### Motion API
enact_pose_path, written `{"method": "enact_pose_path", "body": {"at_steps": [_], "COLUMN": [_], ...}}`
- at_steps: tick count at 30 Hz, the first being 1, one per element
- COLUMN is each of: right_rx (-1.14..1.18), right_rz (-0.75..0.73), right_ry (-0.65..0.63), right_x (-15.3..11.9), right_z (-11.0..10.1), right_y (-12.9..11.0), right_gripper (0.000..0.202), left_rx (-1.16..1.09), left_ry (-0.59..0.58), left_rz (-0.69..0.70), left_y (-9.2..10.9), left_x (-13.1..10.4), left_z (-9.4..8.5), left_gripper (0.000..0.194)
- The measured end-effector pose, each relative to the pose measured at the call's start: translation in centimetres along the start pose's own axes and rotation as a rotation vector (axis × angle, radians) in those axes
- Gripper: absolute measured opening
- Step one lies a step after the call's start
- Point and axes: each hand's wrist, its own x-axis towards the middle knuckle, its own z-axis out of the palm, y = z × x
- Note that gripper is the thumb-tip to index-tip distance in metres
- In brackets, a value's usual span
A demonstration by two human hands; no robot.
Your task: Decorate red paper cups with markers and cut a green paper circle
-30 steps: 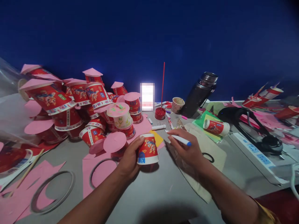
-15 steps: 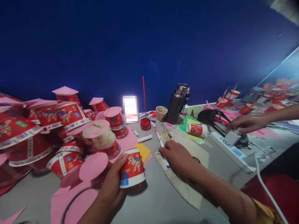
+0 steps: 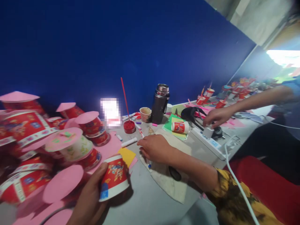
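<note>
Paper cup (image 3: 116,175) sitting tilted in left hand (image 3: 92,195), fingers holding it. Blue patch (image 3: 104,192) showing by rim only; probably partway. Right of grip, right hand (image 3: 156,149) covering marker (image 3: 149,164), hold unclear.

Backed by a deep blue wall (image 3: 93,47), sloping off at upper right below a pale grey surface (image 3: 248,18). Furnished with a grey table (image 3: 138,193) running along that wall and a red seat (image 3: 269,178) at lower right. Brightened at far right by blurred white glare (image 3: 283,58).
</note>
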Motion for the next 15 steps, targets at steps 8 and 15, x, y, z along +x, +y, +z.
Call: {"method": "enact_pose_path", "body": {"at_steps": [8, 15], "right_rx": [0.048, 0.186], "right_rz": [0.118, 0.239], "right_ry": [-0.070, 0.057], "right_x": [1.4, 6.9], "right_z": [-0.7, -2.3], "right_y": [0.9, 4.4], "right_gripper": [0.020, 0.025], "left_rx": [0.006, -0.024], "left_ry": [-0.043, -0.102], "left_rz": [0.046, 0.036], "left_y": [-0.5, -0.4], "left_x": [0.6, 0.3], "left_z": [-0.4, -0.3], "left_gripper": [0.021, 0.017]}}
